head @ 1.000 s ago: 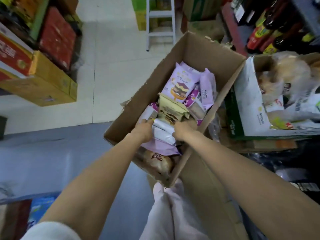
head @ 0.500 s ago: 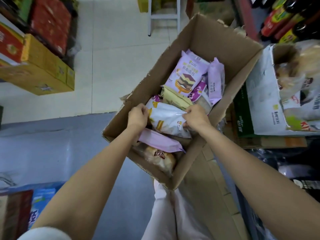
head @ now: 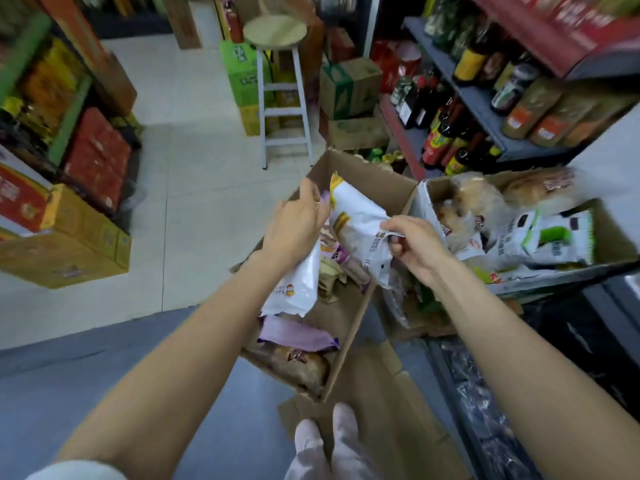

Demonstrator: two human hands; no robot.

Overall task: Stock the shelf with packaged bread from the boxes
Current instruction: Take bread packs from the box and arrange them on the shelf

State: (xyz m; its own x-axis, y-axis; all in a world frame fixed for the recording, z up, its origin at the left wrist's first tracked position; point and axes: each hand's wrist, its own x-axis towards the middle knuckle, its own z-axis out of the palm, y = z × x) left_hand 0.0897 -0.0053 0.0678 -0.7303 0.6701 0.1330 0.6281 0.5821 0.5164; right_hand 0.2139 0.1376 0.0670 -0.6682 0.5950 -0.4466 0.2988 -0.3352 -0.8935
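- We have lifted two white packs out of the box (head: 349, 323): left hand (head: 294, 226) grips one (head: 298, 285), right hand (head: 412, 242) pinches another (head: 356, 230).
- Next we judge they go to the shelf (head: 485, 98).

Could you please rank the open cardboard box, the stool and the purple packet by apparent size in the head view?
1. open cardboard box
2. stool, though it stands farther away, so its true size is unsure
3. purple packet
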